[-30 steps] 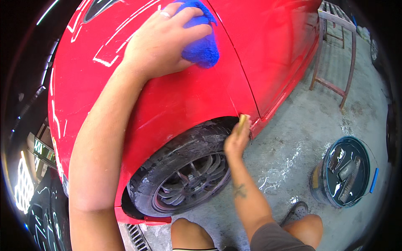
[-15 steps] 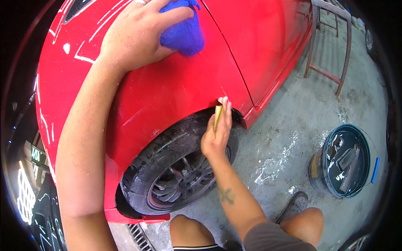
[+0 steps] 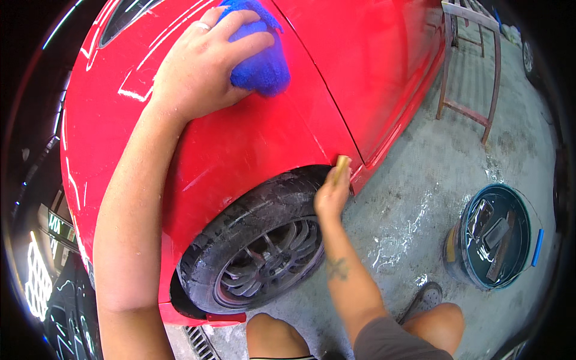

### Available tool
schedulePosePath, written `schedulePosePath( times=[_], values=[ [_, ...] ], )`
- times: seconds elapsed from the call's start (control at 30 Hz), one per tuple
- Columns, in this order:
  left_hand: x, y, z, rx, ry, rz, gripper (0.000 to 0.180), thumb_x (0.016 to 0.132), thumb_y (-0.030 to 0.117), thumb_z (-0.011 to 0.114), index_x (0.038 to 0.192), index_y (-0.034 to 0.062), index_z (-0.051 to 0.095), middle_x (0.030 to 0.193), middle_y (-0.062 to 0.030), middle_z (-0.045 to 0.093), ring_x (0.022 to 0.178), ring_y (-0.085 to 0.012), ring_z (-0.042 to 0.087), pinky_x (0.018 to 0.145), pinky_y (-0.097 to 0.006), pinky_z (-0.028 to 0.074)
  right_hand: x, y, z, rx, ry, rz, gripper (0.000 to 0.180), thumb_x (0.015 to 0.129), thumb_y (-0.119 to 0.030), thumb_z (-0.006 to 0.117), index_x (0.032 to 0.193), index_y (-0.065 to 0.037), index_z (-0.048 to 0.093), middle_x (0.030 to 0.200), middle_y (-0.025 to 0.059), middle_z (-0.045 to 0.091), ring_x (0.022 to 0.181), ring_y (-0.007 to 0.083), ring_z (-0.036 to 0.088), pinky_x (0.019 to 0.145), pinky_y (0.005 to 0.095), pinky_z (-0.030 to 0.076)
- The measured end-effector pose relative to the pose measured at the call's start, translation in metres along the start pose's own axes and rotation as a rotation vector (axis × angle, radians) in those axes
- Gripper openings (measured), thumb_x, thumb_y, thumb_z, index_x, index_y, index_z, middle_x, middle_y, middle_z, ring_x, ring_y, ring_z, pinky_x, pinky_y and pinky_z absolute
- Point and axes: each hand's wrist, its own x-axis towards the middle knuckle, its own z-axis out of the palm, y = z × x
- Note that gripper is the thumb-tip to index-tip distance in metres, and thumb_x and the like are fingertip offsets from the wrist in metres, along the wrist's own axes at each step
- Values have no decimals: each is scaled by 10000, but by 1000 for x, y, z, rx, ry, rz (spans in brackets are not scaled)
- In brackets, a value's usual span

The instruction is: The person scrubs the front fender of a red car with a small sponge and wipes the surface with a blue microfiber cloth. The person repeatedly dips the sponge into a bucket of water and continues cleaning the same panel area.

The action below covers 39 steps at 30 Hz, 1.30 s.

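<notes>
Up on the red car panel (image 3: 240, 138), my left hand (image 3: 201, 66) is closed round a bunched blue microfibre cloth (image 3: 261, 63), which lies against the paint. My right hand (image 3: 333, 193) pinches a small flat yellowish piece (image 3: 341, 168) that looks like folded sandpaper. It is at the panel's lower corner, where the wheel arch meets the door seam; my fingers hide much of it. Just below and left of that hand is the dark tyre (image 3: 210, 252) with its multi-spoke wheel rim (image 3: 270, 261).
A dark teal bucket (image 3: 459, 252) of water stands on the right, with a blue handle grip (image 3: 537, 247) and several dark flat tools inside. Behind it is a worn metal stand (image 3: 471, 114). White wet streaks mark the grey floor (image 3: 399, 198). A drain grate (image 3: 201, 343) lies below the wheel.
My right hand has moved right and slightly down to the rear end of the wheel arch. The left hand and cloth sit slightly lower in view, as the whole view has shifted a little.
</notes>
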Motion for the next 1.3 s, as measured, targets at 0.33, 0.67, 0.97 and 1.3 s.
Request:
schedulePosePath(
  times=[0.33,0.67,0.97,1.3],
  values=[
    [3,-5,-5,-65,-6,33,772,646,183,994,1352,278,698,1494,-65,615,1382,-410,599,1129,-531,551,14,26,-9,-20,-93,-126,526,1148,-174,485,1615,67,473,1627,335,518,1534,511,468,1307,572,320],
    [-2,-7,-19,-58,-93,24,679,651,229,946,1294,208,728,1417,-135,622,1334,-440,591,1130,-534,525,0,-69,-9,-114,-140,-441,574,1087,-126,562,1627,52,477,1704,311,438,1604,511,370,1326,589,253],
    [-5,-6,-23,-124,-64,14,673,654,255,929,1295,184,736,1402,-164,625,1324,-457,587,1137,-545,509,-11,-141,-15,-1,-357,-596,807,880,-46,581,1672,-3,437,1724,322,390,1623,512,327,1311,668,199],
    [-8,-6,-6,-56,-43,8,776,638,200,986,1355,277,701,1495,-89,612,1376,-437,583,1114,-547,544,-11,-149,-11,62,-290,-444,708,985,-19,528,1682,25,409,1746,299,375,1658,488,276,1335,618,186]
  ],
)
